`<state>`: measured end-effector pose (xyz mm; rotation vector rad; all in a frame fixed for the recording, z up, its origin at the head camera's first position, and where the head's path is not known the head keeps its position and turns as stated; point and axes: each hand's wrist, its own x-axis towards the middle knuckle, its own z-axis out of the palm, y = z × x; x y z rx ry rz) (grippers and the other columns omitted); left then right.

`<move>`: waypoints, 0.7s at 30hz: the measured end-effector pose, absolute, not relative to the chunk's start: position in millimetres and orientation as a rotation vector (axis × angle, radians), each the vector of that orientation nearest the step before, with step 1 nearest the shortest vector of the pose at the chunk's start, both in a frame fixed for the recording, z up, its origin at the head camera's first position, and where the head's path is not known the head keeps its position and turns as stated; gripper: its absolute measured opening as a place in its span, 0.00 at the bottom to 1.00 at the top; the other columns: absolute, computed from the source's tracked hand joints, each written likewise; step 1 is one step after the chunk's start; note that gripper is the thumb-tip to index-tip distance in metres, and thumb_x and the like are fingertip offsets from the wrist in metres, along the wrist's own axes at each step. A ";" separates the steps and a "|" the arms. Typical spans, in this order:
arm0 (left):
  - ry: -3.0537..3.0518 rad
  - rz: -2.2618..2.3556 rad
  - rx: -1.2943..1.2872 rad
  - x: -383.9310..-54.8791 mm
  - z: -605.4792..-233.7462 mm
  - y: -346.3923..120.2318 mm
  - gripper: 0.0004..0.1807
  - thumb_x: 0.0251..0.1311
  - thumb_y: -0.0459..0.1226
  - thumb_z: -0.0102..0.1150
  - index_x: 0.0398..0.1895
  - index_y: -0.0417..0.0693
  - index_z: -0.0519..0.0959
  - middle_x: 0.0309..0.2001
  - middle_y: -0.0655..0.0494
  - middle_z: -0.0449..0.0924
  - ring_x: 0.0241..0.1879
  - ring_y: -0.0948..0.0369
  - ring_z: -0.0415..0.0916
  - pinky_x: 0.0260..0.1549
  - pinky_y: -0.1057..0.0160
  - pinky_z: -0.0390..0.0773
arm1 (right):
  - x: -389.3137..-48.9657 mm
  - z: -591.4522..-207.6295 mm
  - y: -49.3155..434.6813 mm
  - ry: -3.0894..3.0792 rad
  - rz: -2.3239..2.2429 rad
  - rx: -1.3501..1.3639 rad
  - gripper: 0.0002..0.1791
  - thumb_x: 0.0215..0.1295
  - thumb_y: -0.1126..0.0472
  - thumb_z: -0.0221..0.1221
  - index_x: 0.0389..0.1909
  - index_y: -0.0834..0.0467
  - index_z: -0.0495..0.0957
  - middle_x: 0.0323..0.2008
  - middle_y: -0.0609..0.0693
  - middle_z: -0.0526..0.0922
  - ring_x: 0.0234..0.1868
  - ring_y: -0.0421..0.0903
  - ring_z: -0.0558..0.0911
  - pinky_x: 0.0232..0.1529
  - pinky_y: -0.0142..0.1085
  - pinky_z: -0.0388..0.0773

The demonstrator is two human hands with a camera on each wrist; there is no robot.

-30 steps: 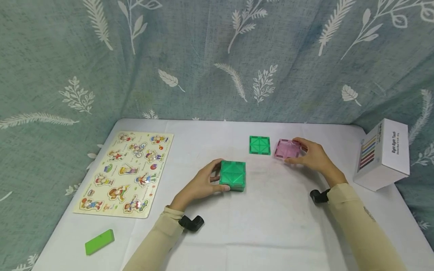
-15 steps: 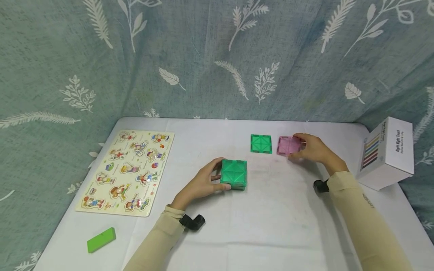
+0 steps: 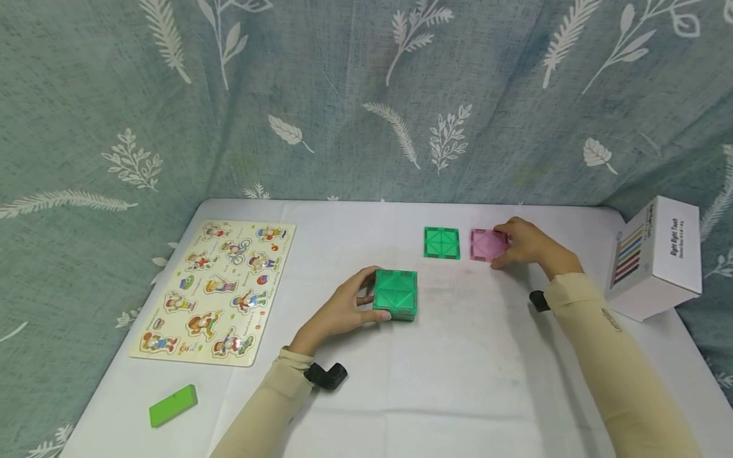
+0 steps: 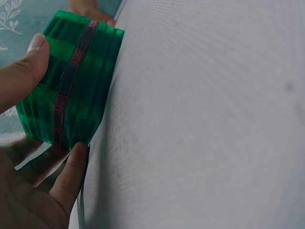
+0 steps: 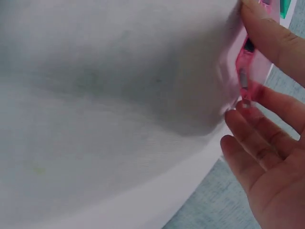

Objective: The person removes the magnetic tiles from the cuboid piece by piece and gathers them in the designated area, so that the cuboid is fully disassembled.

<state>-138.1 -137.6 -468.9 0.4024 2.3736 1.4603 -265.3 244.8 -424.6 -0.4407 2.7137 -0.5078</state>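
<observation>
My left hand (image 3: 343, 305) holds a stack of square green magnetic tiles (image 3: 395, 292) in the middle of the table, thumb on the near side and fingers on the far side. The left wrist view shows one reddish, dark-edged layer inside the green stack (image 4: 43, 90). Further back on the right, my right hand (image 3: 529, 245) pinches a pink see-through magnetic tile (image 3: 483, 245) by its right side. In the right wrist view the thumb and fingertips lie at the tile's edge (image 5: 244, 71). Just left of it a single green magnetic tile (image 3: 441, 243) lies flat, a narrow gap apart.
A cream picture puzzle board (image 3: 214, 292) lies at the left. A bright green block (image 3: 173, 406) is in front of it. At the right edge stands a white box (image 3: 655, 257) with pens printed on it. A leaf-patterned curtain (image 3: 332, 102) hangs behind the white-covered table (image 3: 446, 381).
The pink tile has been turned straight and shifted slightly back and right, lining up with the single green tile. My right hand moved back a little with it; my left hand kept its place.
</observation>
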 end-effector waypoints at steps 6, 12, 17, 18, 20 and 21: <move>2.370 1.464 0.388 -136.2 -468.5 -137.8 0.52 0.51 0.42 0.78 0.77 0.51 0.58 0.74 0.50 0.63 0.76 0.50 0.60 0.64 0.57 0.78 | -269.7 -417.4 236.4 2.697 -0.415 -0.463 0.47 0.47 0.57 0.78 0.64 0.76 0.69 0.55 0.72 0.72 0.52 0.62 0.75 0.60 0.59 0.75; 2.364 1.479 0.375 -135.9 -467.4 -136.5 0.52 0.51 0.43 0.78 0.78 0.52 0.57 0.75 0.50 0.62 0.76 0.50 0.60 0.65 0.57 0.78 | -272.7 -413.1 234.2 2.693 -0.350 -0.435 0.47 0.46 0.58 0.78 0.65 0.75 0.69 0.54 0.72 0.72 0.51 0.61 0.75 0.59 0.57 0.76; 2.377 1.463 0.362 -133.5 -468.3 -137.9 0.52 0.51 0.43 0.78 0.77 0.52 0.57 0.75 0.49 0.62 0.76 0.49 0.60 0.64 0.57 0.79 | -273.1 -415.7 231.7 2.675 -0.334 -0.403 0.46 0.47 0.59 0.78 0.66 0.74 0.69 0.54 0.71 0.72 0.49 0.58 0.74 0.58 0.56 0.77; 2.380 1.459 0.363 -133.3 -468.5 -138.3 0.52 0.51 0.43 0.78 0.77 0.52 0.57 0.75 0.49 0.61 0.76 0.49 0.60 0.64 0.58 0.79 | -273.1 -415.9 231.3 2.671 -0.331 -0.396 0.46 0.47 0.59 0.78 0.66 0.73 0.69 0.54 0.70 0.71 0.49 0.58 0.74 0.58 0.55 0.77; 2.381 1.457 0.370 -133.7 -468.7 -138.6 0.52 0.51 0.44 0.78 0.77 0.53 0.57 0.75 0.48 0.61 0.76 0.49 0.60 0.64 0.58 0.79 | -273.1 -415.5 230.7 2.672 -0.319 -0.384 0.46 0.47 0.59 0.78 0.66 0.72 0.69 0.54 0.70 0.71 0.49 0.58 0.74 0.58 0.55 0.77; 2.385 1.457 0.373 -134.3 -468.5 -138.6 0.52 0.51 0.44 0.78 0.77 0.53 0.57 0.75 0.48 0.61 0.76 0.49 0.60 0.64 0.58 0.79 | -273.5 -415.2 230.8 2.673 -0.317 -0.374 0.46 0.48 0.59 0.77 0.67 0.72 0.69 0.54 0.69 0.71 0.49 0.58 0.74 0.58 0.55 0.77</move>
